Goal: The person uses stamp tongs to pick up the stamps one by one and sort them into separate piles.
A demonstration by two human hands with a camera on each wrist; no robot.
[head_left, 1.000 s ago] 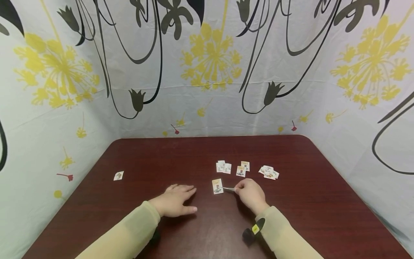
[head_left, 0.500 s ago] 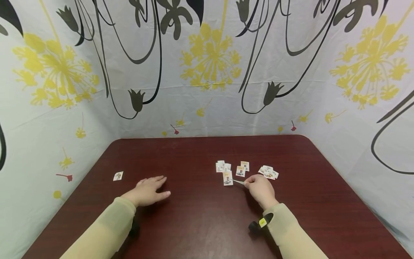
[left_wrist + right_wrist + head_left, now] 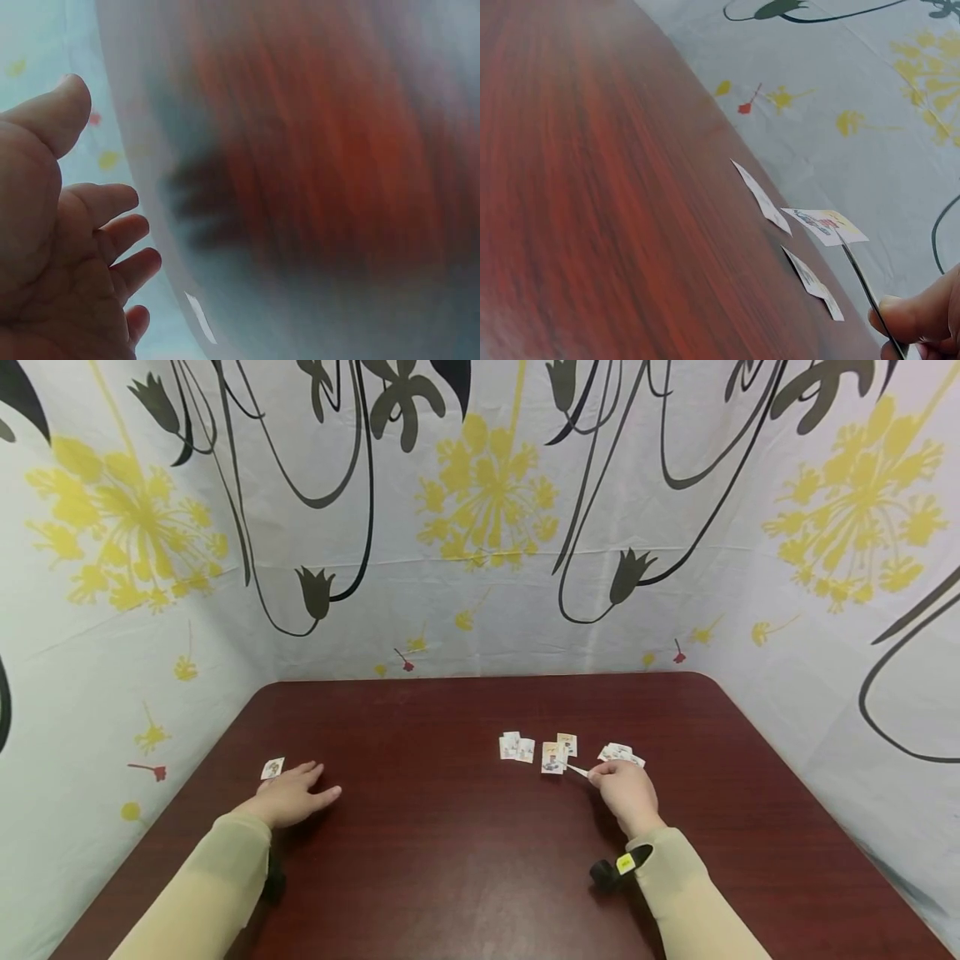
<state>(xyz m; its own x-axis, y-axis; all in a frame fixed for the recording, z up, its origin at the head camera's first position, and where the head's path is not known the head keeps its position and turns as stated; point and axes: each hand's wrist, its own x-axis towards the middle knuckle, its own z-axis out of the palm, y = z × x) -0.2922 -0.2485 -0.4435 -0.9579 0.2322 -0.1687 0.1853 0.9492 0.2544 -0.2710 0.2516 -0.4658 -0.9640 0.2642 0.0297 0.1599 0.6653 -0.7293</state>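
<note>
My right hand point(image 3: 626, 792) pinches a pair of tweezers point(image 3: 861, 281) between thumb and fingers. Clamped in their tips is a small printed card point(image 3: 823, 225), raised above the table in the right wrist view and overlapping the middle group of cards point(image 3: 568, 743) in the head view. Over at the left, my left hand point(image 3: 288, 796) is spread out beside a single card point(image 3: 272, 767), partly covering its near edge. Nothing is held in that hand; the left wrist view shows its palm with the fingers relaxed.
A cluster of cards point(image 3: 516, 747) lies left of the middle group. Another cluster point(image 3: 619, 752) lies to the right, partly behind my right hand. All are on a dark red-brown table point(image 3: 435, 860). Patterned cloth point(image 3: 480, 610) hangs around its back and sides.
The tweezers and card have moved right and away from me, from the table's middle to the middle group. My left hand has swept left to the single card.
</note>
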